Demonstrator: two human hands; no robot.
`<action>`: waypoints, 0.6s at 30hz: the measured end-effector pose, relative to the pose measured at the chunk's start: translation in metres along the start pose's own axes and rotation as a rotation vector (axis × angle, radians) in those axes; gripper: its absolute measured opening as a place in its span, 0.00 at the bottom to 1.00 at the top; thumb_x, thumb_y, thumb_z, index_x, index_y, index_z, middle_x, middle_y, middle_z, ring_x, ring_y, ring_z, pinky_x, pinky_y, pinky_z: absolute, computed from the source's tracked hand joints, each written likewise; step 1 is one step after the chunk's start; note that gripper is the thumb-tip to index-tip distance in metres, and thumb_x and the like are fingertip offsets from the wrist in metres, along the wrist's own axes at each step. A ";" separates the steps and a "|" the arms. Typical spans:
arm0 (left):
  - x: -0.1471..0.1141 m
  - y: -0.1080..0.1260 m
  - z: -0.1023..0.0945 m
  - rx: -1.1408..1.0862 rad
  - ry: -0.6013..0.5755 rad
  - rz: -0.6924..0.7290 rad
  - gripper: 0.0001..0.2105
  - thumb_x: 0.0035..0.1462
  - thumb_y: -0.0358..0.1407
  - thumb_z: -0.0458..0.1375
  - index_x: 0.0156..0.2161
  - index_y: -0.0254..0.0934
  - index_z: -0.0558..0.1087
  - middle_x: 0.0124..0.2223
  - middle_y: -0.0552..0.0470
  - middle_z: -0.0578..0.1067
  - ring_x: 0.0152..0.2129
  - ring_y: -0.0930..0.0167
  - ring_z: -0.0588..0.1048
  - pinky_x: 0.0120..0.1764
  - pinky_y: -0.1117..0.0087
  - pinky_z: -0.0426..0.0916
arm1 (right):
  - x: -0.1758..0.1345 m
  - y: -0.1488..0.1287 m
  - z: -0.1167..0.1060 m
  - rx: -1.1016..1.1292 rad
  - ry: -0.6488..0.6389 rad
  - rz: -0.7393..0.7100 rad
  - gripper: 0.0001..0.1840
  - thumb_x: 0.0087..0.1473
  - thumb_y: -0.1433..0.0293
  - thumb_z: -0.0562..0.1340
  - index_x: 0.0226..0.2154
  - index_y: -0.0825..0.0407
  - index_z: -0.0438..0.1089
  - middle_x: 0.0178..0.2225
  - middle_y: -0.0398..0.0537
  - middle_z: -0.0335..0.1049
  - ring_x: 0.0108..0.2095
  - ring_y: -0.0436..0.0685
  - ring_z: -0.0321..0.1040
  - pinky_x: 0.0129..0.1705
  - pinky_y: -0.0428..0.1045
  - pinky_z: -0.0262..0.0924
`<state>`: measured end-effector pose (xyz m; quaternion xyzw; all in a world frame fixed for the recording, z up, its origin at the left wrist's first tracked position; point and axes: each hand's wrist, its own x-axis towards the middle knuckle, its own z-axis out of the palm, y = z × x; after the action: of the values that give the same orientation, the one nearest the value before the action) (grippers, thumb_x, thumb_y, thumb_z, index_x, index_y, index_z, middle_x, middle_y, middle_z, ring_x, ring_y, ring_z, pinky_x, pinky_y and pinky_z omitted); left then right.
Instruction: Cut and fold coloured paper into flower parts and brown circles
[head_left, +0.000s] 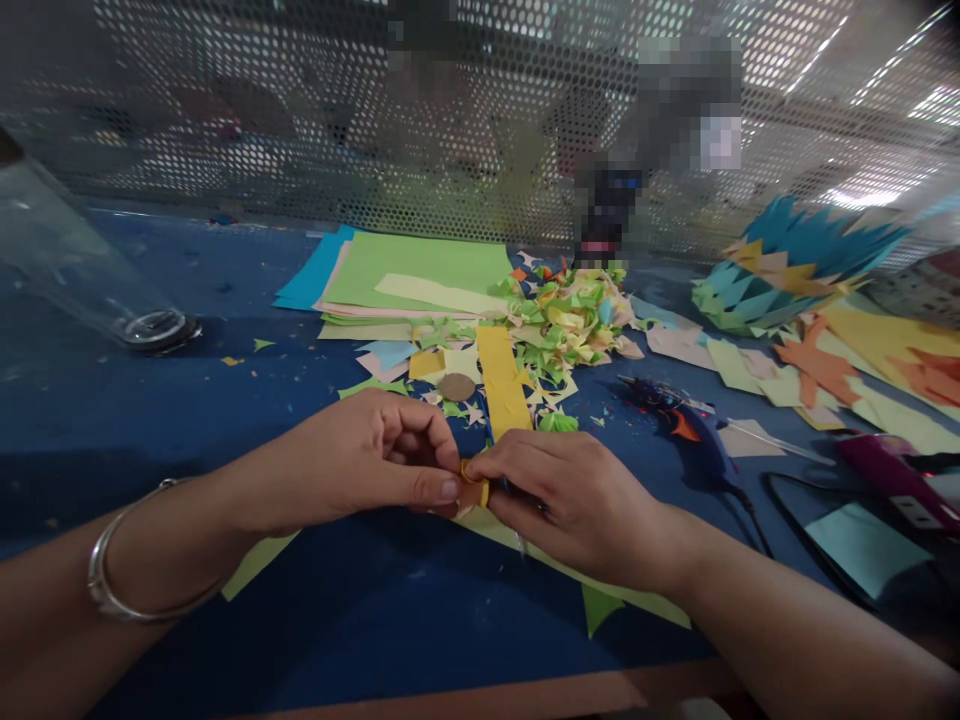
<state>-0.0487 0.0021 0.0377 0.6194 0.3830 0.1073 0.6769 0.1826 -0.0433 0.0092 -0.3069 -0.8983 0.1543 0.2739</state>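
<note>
Between my two hands is a small curled piece of yellow paper (474, 492). The thumb and fingers of my left hand (382, 465) pinch it from one side. From the other side, the bent fingers of my right hand (570, 490) grip it. A thin blue object shows partly behind my right hand; its kind is hidden. Beyond the hands lies a yellow paper strip (502, 380), with a round brown disc (456, 387) to its left. Under the hands stretches a long pale green paper strip (570, 570).
A blue glue gun (694, 440) lies at right, its cord trailing near a purple power strip (892, 475). Paper scraps (577, 315) are heaped behind. Green paper sheets (435, 265) are stacked at back. A clear container (82, 265) stands left; a spiky paper crown (795, 265) stands right.
</note>
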 end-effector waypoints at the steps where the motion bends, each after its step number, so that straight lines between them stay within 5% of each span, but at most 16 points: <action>1: 0.000 -0.001 0.000 -0.011 -0.007 -0.009 0.07 0.54 0.37 0.66 0.35 0.37 0.74 0.34 0.53 0.81 0.31 0.73 0.79 0.36 0.75 0.70 | 0.000 0.000 0.000 -0.002 -0.003 0.003 0.10 0.66 0.67 0.55 0.44 0.54 0.70 0.36 0.49 0.75 0.35 0.53 0.72 0.35 0.48 0.64; 11: 0.000 -0.003 0.000 -0.089 -0.066 -0.047 0.06 0.54 0.36 0.66 0.34 0.36 0.76 0.34 0.51 0.82 0.32 0.73 0.79 0.39 0.72 0.73 | 0.000 -0.001 0.001 0.005 -0.038 0.007 0.10 0.66 0.68 0.56 0.44 0.54 0.70 0.37 0.48 0.75 0.36 0.52 0.71 0.36 0.47 0.63; 18: -0.002 -0.002 0.004 0.153 0.020 0.000 0.06 0.55 0.38 0.62 0.32 0.38 0.77 0.33 0.51 0.81 0.32 0.69 0.79 0.37 0.71 0.71 | 0.000 -0.001 0.001 -0.025 -0.040 -0.014 0.10 0.65 0.69 0.55 0.45 0.54 0.69 0.35 0.48 0.74 0.35 0.52 0.71 0.35 0.47 0.63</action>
<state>-0.0479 -0.0028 0.0368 0.6682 0.3967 0.0837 0.6238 0.1815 -0.0439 0.0083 -0.3009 -0.9076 0.1470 0.2531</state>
